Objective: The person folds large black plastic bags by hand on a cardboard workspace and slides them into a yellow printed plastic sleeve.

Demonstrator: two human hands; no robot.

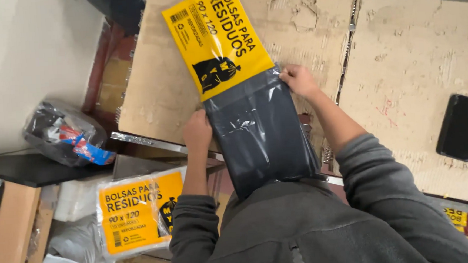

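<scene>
Left hand [197, 131] and right hand [297, 80] each grip — pinching — bag pack [245, 101] side edges, overhanging cardboard table [403, 72] edge, phone [460, 127] well apart

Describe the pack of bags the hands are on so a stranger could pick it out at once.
On the worn cardboard-covered table, look between the left hand and right hand. The pack lies there: dark grey folded plastic under a yellow label. A similar pack sits lower, below the table.
</scene>
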